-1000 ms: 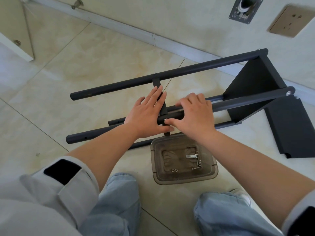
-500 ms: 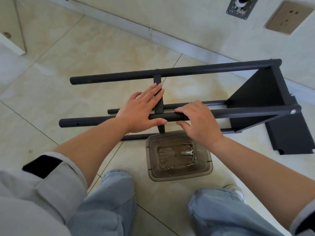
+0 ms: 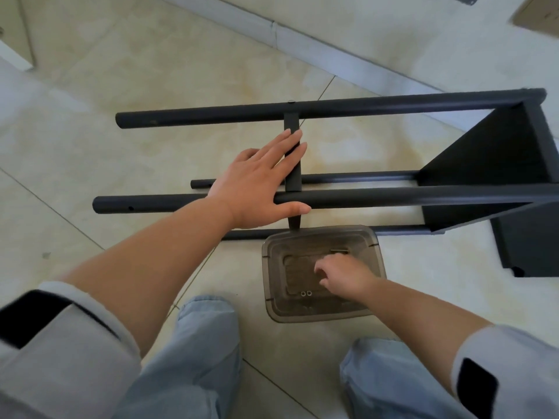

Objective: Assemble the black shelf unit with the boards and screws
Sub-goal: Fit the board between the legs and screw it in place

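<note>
The left hand (image 3: 257, 182) lies flat, fingers straight, on the shelf frame's (image 3: 378, 197) near pole. Below the frame, the right hand (image 3: 344, 275) reaches into the tray (image 3: 272, 297), fingers curled; whether it pinches a screw is unclear.

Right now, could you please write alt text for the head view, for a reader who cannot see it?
A person's left hand rests flat on a black shelf frame lying on its side on floor tiles, while the right hand reaches into a clear plastic tray of small hardware.
</note>
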